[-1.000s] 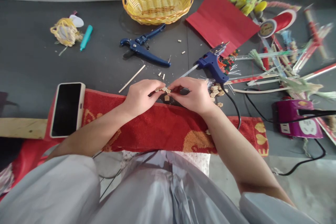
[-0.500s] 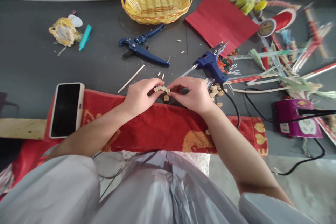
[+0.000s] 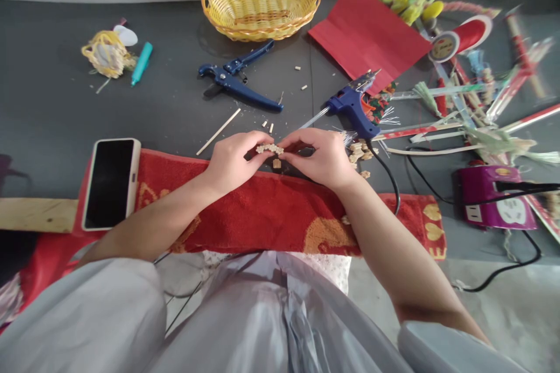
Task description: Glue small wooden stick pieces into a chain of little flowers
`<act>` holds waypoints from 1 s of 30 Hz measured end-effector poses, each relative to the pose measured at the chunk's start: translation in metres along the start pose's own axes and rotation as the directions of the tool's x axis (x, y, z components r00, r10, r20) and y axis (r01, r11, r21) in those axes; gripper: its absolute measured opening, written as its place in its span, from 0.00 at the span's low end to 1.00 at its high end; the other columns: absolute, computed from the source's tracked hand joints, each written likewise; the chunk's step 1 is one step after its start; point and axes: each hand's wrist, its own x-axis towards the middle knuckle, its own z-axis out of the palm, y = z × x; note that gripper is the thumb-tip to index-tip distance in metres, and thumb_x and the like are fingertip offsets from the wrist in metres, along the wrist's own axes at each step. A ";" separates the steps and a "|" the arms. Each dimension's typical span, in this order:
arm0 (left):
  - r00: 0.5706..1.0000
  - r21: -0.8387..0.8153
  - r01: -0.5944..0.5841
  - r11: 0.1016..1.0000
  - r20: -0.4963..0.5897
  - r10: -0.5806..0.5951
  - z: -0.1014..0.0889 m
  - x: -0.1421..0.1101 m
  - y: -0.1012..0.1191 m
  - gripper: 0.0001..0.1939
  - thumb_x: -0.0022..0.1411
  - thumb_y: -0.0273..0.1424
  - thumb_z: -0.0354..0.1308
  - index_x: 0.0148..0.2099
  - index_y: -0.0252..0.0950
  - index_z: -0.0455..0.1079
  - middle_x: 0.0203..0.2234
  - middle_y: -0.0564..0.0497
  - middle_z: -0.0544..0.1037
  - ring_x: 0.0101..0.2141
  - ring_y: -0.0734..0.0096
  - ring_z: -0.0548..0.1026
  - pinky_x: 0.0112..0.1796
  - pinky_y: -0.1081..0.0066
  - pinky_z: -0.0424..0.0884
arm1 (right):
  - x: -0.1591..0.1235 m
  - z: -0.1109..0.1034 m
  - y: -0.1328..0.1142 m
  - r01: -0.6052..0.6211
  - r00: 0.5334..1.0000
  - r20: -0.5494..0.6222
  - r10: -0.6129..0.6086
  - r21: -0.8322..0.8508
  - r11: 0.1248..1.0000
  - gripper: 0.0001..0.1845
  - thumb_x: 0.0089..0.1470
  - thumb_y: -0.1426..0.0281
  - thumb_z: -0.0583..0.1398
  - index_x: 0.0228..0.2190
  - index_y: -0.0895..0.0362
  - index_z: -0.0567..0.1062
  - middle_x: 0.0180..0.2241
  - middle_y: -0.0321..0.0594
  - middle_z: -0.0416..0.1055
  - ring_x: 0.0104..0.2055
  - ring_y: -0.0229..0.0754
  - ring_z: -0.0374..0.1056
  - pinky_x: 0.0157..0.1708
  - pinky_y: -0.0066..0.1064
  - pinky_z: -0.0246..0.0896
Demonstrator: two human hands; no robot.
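Between my two hands is a small cluster of short pale wooden stick pieces (image 3: 269,148), joined in a row. My left hand (image 3: 234,157) pinches its left end between thumb and fingers. At its right end, my right hand (image 3: 321,154) pinches it the same way. Just below the cluster lies a small square wooden piece (image 3: 277,164). Beyond my fingers are loose cut stick bits (image 3: 271,127) and a longer thin stick (image 3: 219,131). More small wooden clusters (image 3: 359,152) lie right of my right hand. Under my wrists spreads a red towel (image 3: 262,210).
A blue glue gun (image 3: 356,108) with a black cord lies right of centre. Blue cutters (image 3: 240,78), a yellow wicker basket (image 3: 262,3) and red paper (image 3: 365,35) sit farther back. A phone (image 3: 110,183) is at left; a purple power socket block (image 3: 496,198) at right.
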 end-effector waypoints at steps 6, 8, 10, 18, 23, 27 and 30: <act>0.999 -0.048 0.016 0.999 -0.034 -0.018 0.001 0.000 0.001 0.07 0.60 0.30 0.64 0.43 0.36 0.75 0.35 0.52 0.83 0.31 0.74 0.80 0.36 0.75 0.74 | 0.000 0.000 -0.001 -0.052 0.999 0.002 0.052 0.053 0.997 0.04 0.48 0.74 0.65 0.30 0.57 0.80 0.29 0.37 0.79 0.30 0.36 0.74 0.33 0.28 0.70; 0.998 -0.105 0.059 0.993 -0.020 -0.062 0.002 0.000 0.000 0.08 0.60 0.31 0.64 0.43 0.36 0.75 0.35 0.51 0.83 0.32 0.74 0.80 0.37 0.75 0.75 | 0.001 0.000 -0.002 -0.096 0.995 -0.001 0.097 0.096 0.991 0.04 0.48 0.74 0.66 0.30 0.58 0.80 0.29 0.37 0.79 0.30 0.36 0.75 0.34 0.28 0.71; 0.992 -0.191 0.127 0.973 0.005 -0.129 0.004 0.000 -0.002 0.10 0.61 0.34 0.64 0.43 0.36 0.75 0.36 0.50 0.83 0.33 0.73 0.81 0.37 0.75 0.76 | 0.002 0.000 -0.002 -0.153 0.988 -0.011 0.156 0.143 0.978 0.04 0.47 0.73 0.67 0.30 0.58 0.81 0.29 0.37 0.80 0.30 0.37 0.75 0.34 0.28 0.71; 0.971 -0.330 0.240 0.913 0.058 -0.234 0.008 0.002 -0.004 0.18 0.59 0.43 0.64 0.43 0.34 0.74 0.35 0.46 0.83 0.33 0.71 0.81 0.35 0.75 0.77 | 0.002 -0.001 -0.001 -0.221 0.974 -0.013 0.227 0.182 0.958 0.07 0.46 0.70 0.68 0.31 0.58 0.81 0.30 0.39 0.80 0.31 0.38 0.75 0.34 0.30 0.72; 0.974 -0.314 0.225 0.922 0.036 -0.225 0.006 0.001 0.000 0.16 0.59 0.41 0.65 0.42 0.34 0.74 0.34 0.47 0.83 0.32 0.72 0.81 0.36 0.75 0.78 | 0.001 0.000 -0.003 -0.174 0.984 -0.013 0.179 0.158 0.972 0.06 0.47 0.71 0.67 0.32 0.57 0.81 0.31 0.39 0.81 0.31 0.38 0.76 0.35 0.30 0.72; 0.974 -0.288 0.222 0.932 0.030 -0.223 0.006 0.001 0.000 0.13 0.58 0.37 0.66 0.42 0.34 0.75 0.34 0.48 0.84 0.31 0.73 0.81 0.35 0.76 0.78 | 0.001 -0.001 -0.003 -0.106 0.994 -0.021 0.109 0.121 0.987 0.05 0.48 0.72 0.66 0.32 0.58 0.82 0.31 0.39 0.81 0.31 0.37 0.75 0.34 0.29 0.72; 0.981 -0.259 0.188 0.947 0.009 -0.192 0.006 0.001 0.000 0.11 0.58 0.33 0.66 0.42 0.34 0.75 0.34 0.49 0.84 0.31 0.74 0.81 0.35 0.77 0.77 | 0.002 0.000 -0.002 -0.077 0.997 -0.014 0.079 0.095 0.992 0.05 0.49 0.72 0.66 0.32 0.57 0.82 0.31 0.38 0.81 0.31 0.37 0.75 0.33 0.29 0.72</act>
